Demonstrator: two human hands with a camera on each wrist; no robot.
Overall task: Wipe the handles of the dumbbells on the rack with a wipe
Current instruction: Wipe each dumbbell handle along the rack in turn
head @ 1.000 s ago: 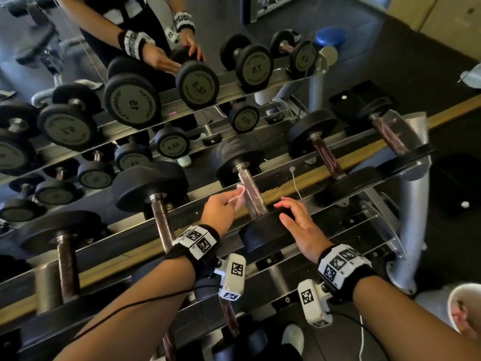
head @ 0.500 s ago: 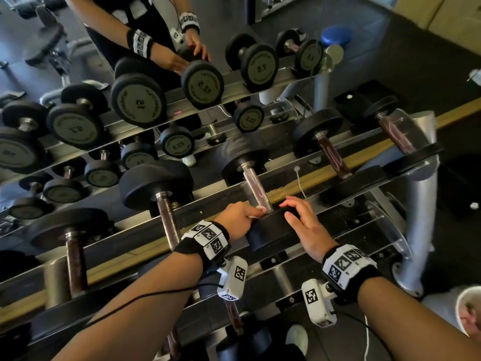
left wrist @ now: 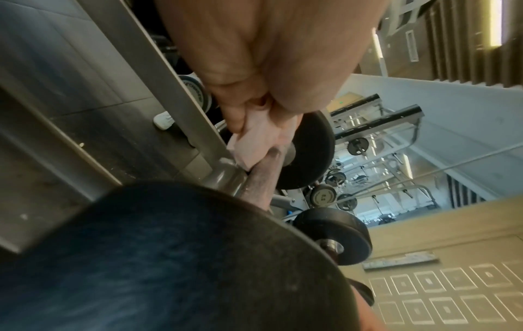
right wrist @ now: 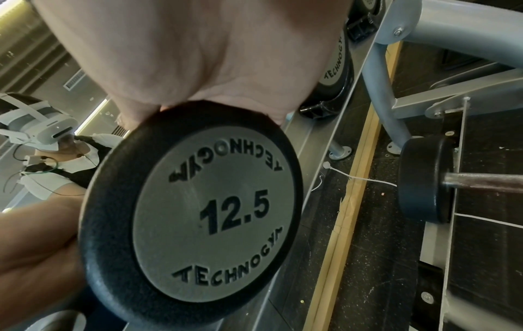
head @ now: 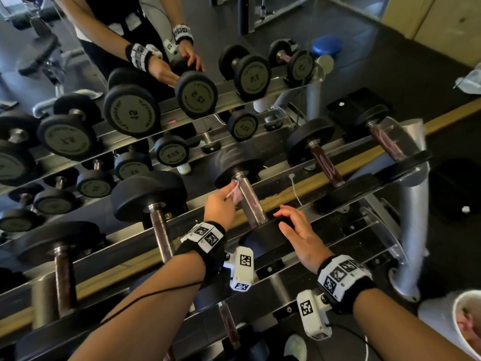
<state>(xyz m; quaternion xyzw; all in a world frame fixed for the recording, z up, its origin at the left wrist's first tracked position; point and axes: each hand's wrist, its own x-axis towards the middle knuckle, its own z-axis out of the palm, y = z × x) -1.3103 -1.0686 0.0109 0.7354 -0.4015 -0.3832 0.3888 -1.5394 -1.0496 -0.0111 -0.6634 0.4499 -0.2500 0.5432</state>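
Observation:
A black dumbbell marked 12.5 point(right wrist: 198, 212) lies across the top rails of the rack point(head: 307, 186), its metal handle point(head: 251, 203) running away from me. My left hand point(head: 221, 204) pinches a pale pink wipe point(head: 235, 192) against the far end of that handle, close to the far head point(head: 242, 168). In the left wrist view the wipe point(left wrist: 254, 136) is bunched between thumb and fingers on the handle point(left wrist: 260, 179). My right hand point(head: 299, 230) rests with straight fingers on the near head point(head: 263, 238).
More dumbbells lie on the same rails: two to the left point(head: 158, 225) point(head: 62, 269) and two to the right point(head: 325, 162) point(head: 385, 142). A mirror behind the rack reflects the dumbbells and my arms point(head: 156, 63). The rack's grey post point(head: 411, 217) stands at the right.
My left hand has slid the wipe up the handle from its near end to the far end. The right hand has stayed on the near head.

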